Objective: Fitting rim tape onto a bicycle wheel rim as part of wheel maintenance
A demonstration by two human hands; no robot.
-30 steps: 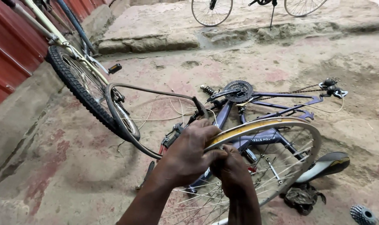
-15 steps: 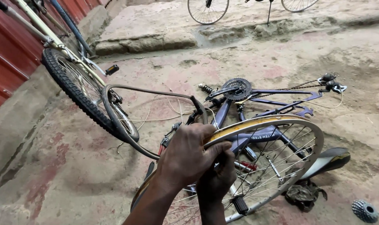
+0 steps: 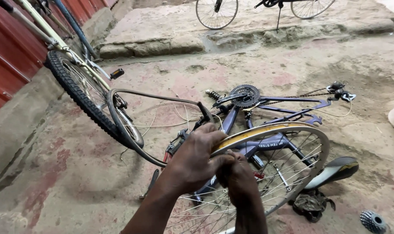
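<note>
Fingers (image 3: 214, 141) of left hand (image 3: 197, 160) & right hand (image 3: 240, 180) are clamped on bare wheel rim (image 3: 288, 130), held above blue bike frame (image 3: 266, 104).

Two bare hands show, the left hand (image 3: 196, 161) and the right hand (image 3: 239, 181), both on one bare spoked wheel rim with a yellow rim strip (image 3: 283, 130). One loose black rubber tyre (image 3: 119, 125) hangs off that rim. One purple steel bicycle frame (image 3: 288, 102) lies on the ground, with one toothed chainring (image 3: 245, 94) and one black saddle (image 3: 335, 169). One pale-framed bicycle (image 3: 75, 82) leans at the left edge of the ground, showing one knobbly tyred wheel. One further bicycle (image 3: 266, 4) stands at the far edge, showing two wheels. One silver sprocket cluster (image 3: 372, 221) sits at the near right corner, and one dark crumpled rag (image 3: 311, 203) lies beside the saddle.
</note>
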